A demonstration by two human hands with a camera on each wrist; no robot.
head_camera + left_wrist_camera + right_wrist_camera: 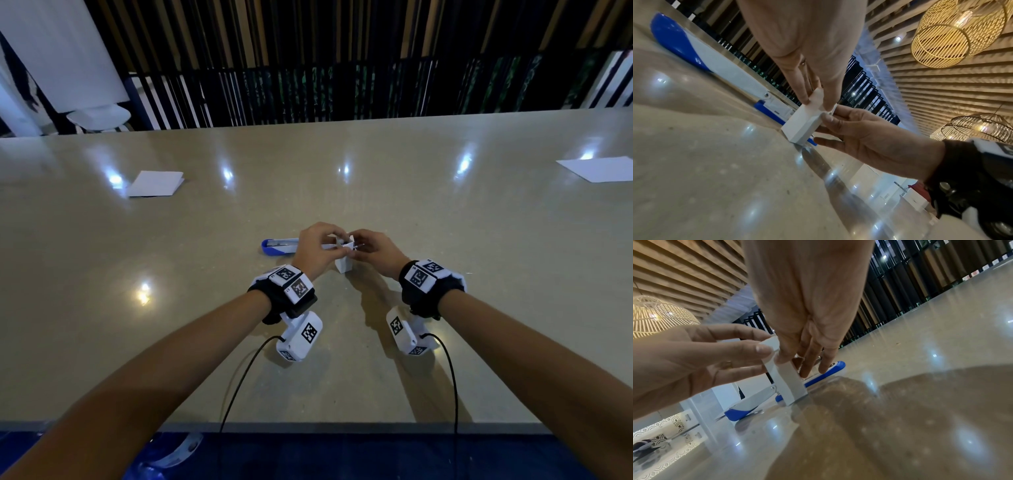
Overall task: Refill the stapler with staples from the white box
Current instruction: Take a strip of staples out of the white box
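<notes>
A small white box (344,264) stands on end on the table, its top flaps open. My left hand (337,245) pinches one top flap (769,344) between thumb and forefinger. From the other side my right hand (357,248) pinches the box's top edge, thumb on the near face (827,118); its other fingers (807,368) point straight down behind the box. Whatever is inside the box is hidden. Just behind it lies the blue and white stapler (278,247), opened flat, its long arm (719,65) stretching left and its base (826,374) to the right.
A folded white paper (156,184) lies far left on the beige table (445,291), and a white sheet (599,168) lies at the far right. Black cables (454,383) run from both wrist units over the table's near edge (308,426).
</notes>
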